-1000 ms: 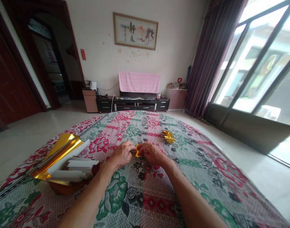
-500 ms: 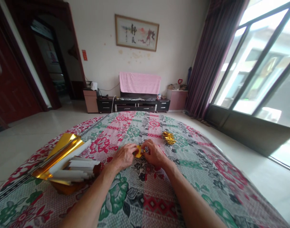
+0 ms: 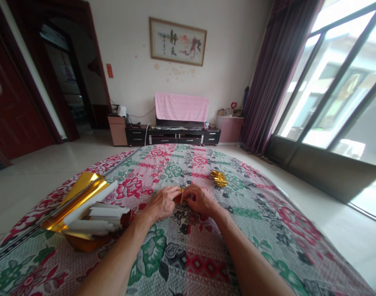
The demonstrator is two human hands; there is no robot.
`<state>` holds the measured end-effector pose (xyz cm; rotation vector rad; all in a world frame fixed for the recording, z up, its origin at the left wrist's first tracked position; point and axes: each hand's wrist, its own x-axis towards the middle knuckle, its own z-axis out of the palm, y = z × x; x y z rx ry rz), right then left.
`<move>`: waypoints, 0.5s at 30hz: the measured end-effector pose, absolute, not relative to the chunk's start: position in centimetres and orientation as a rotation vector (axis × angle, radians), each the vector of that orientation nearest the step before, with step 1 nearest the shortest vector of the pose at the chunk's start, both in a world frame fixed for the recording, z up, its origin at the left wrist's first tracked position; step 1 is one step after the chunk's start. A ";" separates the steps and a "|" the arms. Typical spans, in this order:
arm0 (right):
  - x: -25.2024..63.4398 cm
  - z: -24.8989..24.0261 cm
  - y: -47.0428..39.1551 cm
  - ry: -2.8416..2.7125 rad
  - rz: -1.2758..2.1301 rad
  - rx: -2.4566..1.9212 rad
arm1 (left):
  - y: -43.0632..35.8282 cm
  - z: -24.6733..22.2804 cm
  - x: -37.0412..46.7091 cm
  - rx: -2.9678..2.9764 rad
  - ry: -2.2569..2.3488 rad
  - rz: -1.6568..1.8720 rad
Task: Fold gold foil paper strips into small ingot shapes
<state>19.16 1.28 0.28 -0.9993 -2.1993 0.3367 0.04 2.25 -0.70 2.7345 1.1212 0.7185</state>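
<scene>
Since the earlier frame, the small folded piece of shiny gold foil paper (image 3: 182,195) has been turned: its broad face is hidden now, and mostly a thin edge is shown. The right hand (image 3: 201,200) has been brought slightly lower and flatter. The piece is held just above or on the cloth-covered tabletop (image 3: 280,238), between both hands, pinched by the fingertips of the right hand and of the left hand (image 3: 161,203).

And here's the danger: if the two sides are pulled unevenly, the thin foil could be torn or creased off line; if the pinch is loosened, a fold could be sprung open.

To the count: two hands, one piece being gripped, one spiky gold foil cluster (image 3: 219,179) beyond the right hand, its parts too merged to be numbered. At the left, one pile of gold foil sheets (image 3: 79,201) is seen, with several white paper rolls (image 3: 89,227), overlapped past exact counting.
</scene>
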 end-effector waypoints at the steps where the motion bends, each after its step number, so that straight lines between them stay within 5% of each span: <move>1: 19.2 0.3 1.3 -2.197 0.328 -1.007 | 2.2 -0.7 0.0 2.737 1.129 0.735; 15: 18.7 0.1 1.2 -2.116 0.259 -1.136 | 2.0 -0.5 0.3 2.691 1.131 0.803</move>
